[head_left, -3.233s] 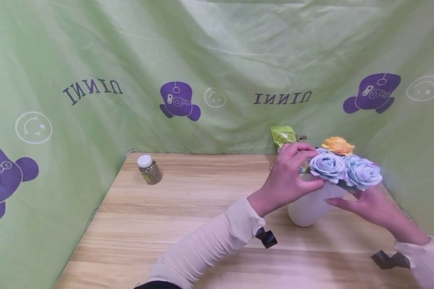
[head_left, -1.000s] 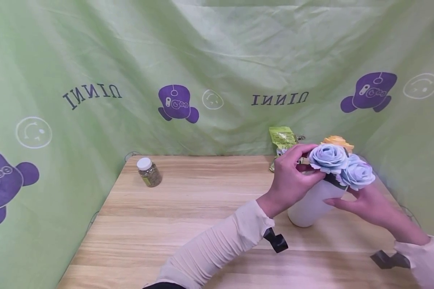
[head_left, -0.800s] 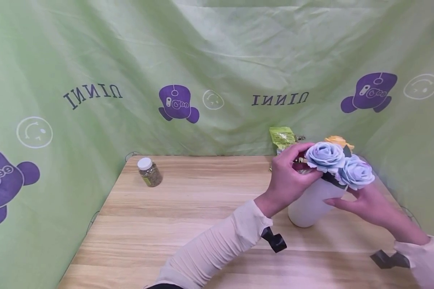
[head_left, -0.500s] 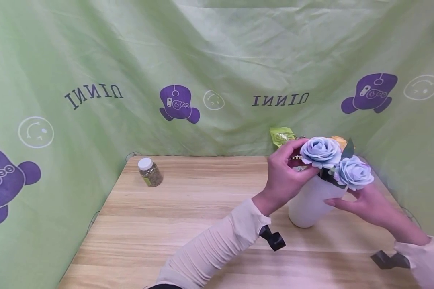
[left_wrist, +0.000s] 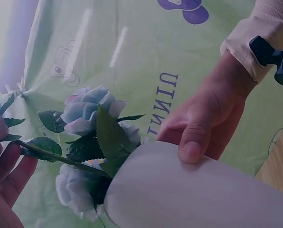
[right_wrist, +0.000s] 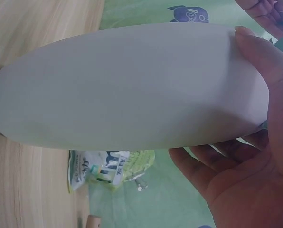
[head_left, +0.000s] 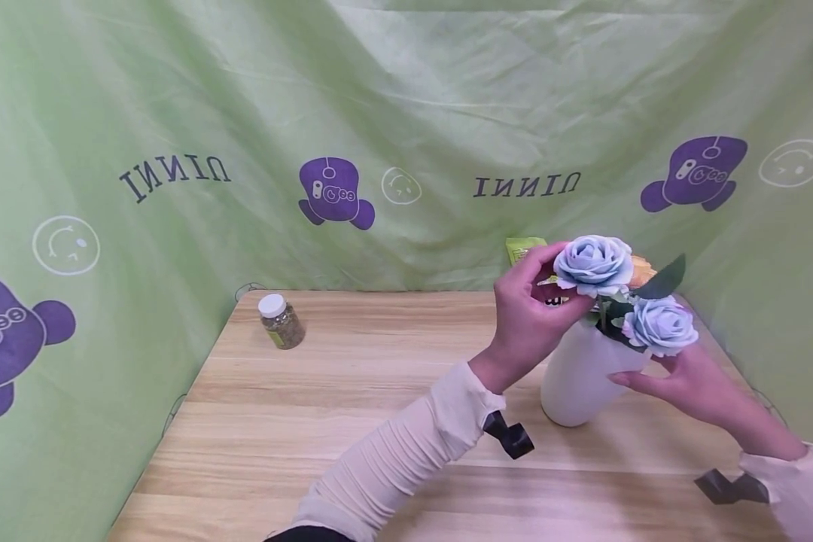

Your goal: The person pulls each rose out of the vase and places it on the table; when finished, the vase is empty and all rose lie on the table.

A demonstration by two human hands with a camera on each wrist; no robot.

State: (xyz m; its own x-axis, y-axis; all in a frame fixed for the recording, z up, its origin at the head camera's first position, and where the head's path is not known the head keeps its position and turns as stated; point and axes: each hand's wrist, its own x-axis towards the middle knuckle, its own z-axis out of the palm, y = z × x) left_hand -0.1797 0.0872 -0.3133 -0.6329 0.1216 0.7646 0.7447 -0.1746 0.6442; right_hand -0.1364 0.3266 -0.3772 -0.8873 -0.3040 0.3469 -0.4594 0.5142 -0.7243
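Observation:
My left hand [head_left: 528,320] pinches a light-blue artificial rose [head_left: 595,263] just below its bloom, over the mouth of a white vase [head_left: 583,380]. In the left wrist view, the rose's leafy stem [left_wrist: 65,161] runs from the fingers down into the vase; its lower end is hidden inside. My right hand [head_left: 701,384] grips the vase near its top, thumb on the near side and fingers round the other side, as the right wrist view shows. Another light-blue rose [head_left: 660,325] and a partly covered orange rose [head_left: 642,272] stand in the vase.
A clear jar with a white lid [head_left: 281,324] stands at the table's back left. Behind the left hand is a green packet [head_left: 523,247], largely covered. A brown cylindrical piece [right_wrist: 93,221] shows at the right wrist view's lower edge. Green printed cloth [head_left: 413,113] encloses the table.
My left hand has risen and shifted left, drawing the blue rose upward. More stem and a large green leaf now show. My right hand and the vase have hardly moved.

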